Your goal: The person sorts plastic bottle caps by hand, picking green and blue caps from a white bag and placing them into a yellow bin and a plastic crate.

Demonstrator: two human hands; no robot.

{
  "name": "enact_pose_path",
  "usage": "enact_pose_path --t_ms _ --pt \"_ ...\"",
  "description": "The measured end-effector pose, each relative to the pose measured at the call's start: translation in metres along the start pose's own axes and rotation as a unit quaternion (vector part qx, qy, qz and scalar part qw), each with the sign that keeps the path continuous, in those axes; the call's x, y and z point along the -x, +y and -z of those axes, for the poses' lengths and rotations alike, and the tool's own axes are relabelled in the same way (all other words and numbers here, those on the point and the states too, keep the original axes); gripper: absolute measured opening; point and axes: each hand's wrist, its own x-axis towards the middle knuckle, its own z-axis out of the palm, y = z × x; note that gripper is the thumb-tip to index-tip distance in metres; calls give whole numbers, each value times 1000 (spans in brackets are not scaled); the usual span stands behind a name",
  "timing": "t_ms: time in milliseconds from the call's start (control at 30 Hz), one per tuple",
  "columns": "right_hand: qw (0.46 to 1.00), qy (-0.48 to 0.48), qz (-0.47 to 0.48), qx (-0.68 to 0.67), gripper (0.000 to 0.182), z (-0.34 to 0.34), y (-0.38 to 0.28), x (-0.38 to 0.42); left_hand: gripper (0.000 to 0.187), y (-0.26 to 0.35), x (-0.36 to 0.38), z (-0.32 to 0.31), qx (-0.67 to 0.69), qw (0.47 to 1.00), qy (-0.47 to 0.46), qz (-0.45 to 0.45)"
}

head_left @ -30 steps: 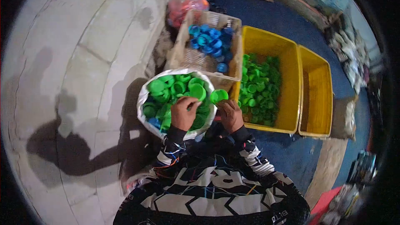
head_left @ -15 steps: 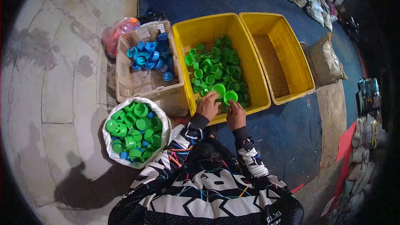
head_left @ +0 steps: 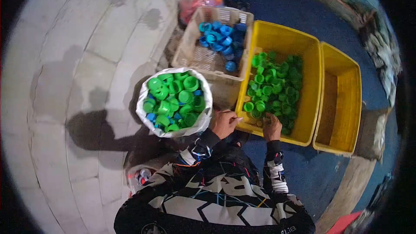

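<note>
My left hand point(head_left: 224, 123) is between the white sack point(head_left: 207, 115) and the near left corner of a yellow bin point(head_left: 281, 136). Its fingers point right and are slightly apart, with nothing visible in them. Over the bin's near edge hangs my right hand point(head_left: 272, 127), fingers loosely bent downward, and I see no cap in it. Many green plastic caps point(head_left: 266, 89) lie heaped inside this bin. The sack is filled to the top with green caps point(head_left: 186, 97) and a few blue ones mixed in.
Behind the sack stands a pale plastic crate point(head_left: 203, 56) with blue caps point(head_left: 226, 41). A second yellow bin point(head_left: 340, 91) adjoins the first on the right, a filled sack point(head_left: 370, 130) beyond it. A red see-through bag point(head_left: 197, 6) lies behind the crate.
The two green caps that were in my hands are gone from them. My left hand has pulled back from over the bin toward the sack. The view has turned left.
</note>
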Motion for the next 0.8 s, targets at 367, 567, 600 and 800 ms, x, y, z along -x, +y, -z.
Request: enact_pose_path --t_ms 367,567,600,800 --pt "973 -130 147 -122 22 -60 -146 -44 44 -127 86 159 -169 935 251 186" --pt "972 -147 154 -97 26 -103 -211 -52 38 -167 88 174 -87 961 154 214" --pt "973 -147 152 -97 27 -109 -219 -58 34 -170 89 175 -75 963 158 207" --pt "977 -162 133 -34 37 -140 -239 -80 23 -170 106 185 70 948 254 178"
